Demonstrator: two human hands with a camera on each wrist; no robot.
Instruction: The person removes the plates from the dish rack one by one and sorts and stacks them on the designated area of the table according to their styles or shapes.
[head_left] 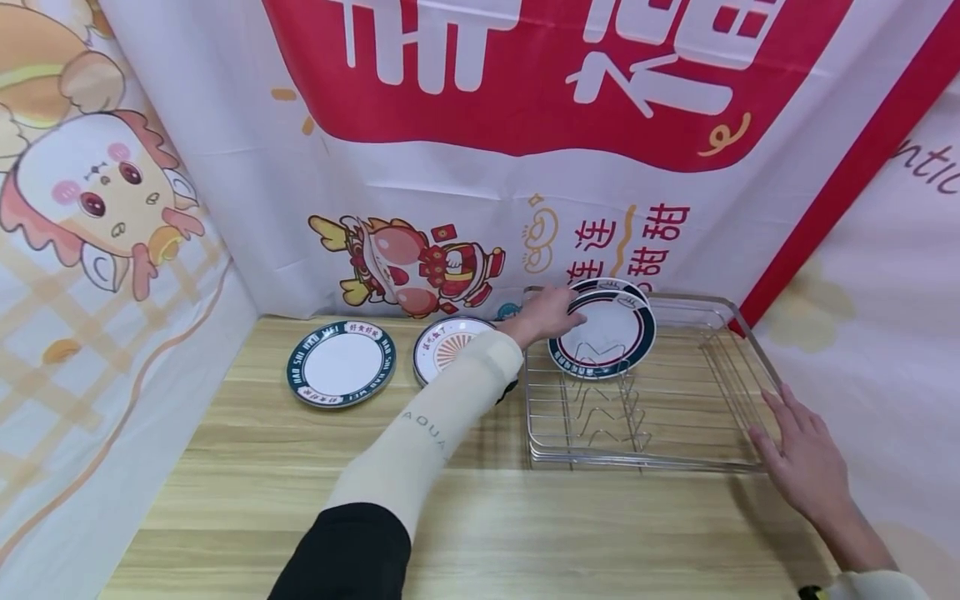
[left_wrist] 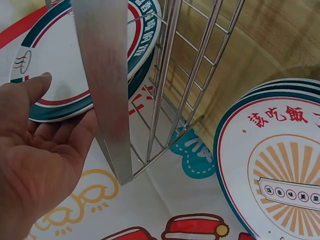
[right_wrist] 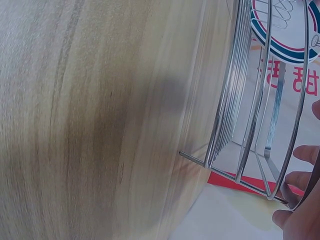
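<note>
A wire dish rack point(head_left: 697, 454) stands at the table's back right. Two white plates with dark green rims lean upright in its left part; the front plate point(head_left: 603, 329) overlaps the rear plate point(head_left: 609, 283). My left hand point(head_left: 546, 315) pinches the front plate's left edge, thumb on its face and fingers behind, as the left wrist view shows. My right hand point(head_left: 810, 458) holds the rack's right rim near the front corner. In the right wrist view its fingertips point(right_wrist: 304, 152) show beside the metal rim, partly hidden by it.
Left of the rack sits a stack of plates with an orange sunburst point(head_left: 450, 342), partly covered by my left forearm. A green-rimmed plate point(head_left: 341, 364) lies farther left on the wooden table point(head_left: 247, 467). Printed cloth point(head_left: 420, 183) hangs behind and at the sides.
</note>
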